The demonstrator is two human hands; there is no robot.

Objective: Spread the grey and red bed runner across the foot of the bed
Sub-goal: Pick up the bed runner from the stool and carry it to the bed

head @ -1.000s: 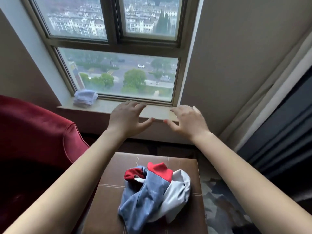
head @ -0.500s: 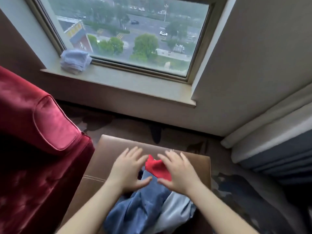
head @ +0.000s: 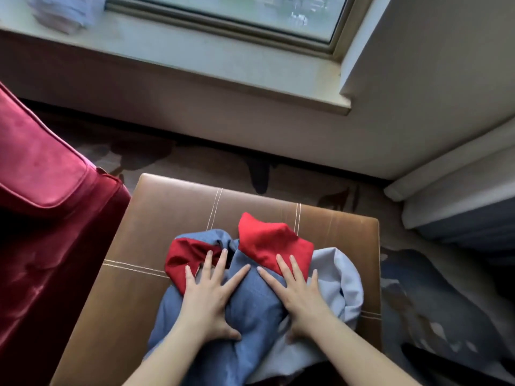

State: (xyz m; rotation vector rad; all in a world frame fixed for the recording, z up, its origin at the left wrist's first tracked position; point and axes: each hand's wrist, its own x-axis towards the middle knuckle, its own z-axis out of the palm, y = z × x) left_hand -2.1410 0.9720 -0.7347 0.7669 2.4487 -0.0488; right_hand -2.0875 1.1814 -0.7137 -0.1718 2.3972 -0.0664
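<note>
The grey and red bed runner (head: 256,307) lies crumpled in a heap on a brown leather ottoman (head: 156,218), with red ends showing at the top of the pile. My left hand (head: 207,296) rests flat on the heap's left side, fingers spread. On the right side my right hand (head: 299,293) lies flat too, its fingertips touching a red end. Neither hand has closed on the cloth. No bed is in view.
A red velvet armchair (head: 41,218) stands close on the left of the ottoman. A windowsill (head: 195,57) runs along the far wall, with a folded pale cloth (head: 64,12) on it. Curtains (head: 459,196) hang at the right. Patterned carpet surrounds the ottoman.
Both hands dropped from near the windowsill to the runner and now press flat on it. My view tilted down toward the ottoman.
</note>
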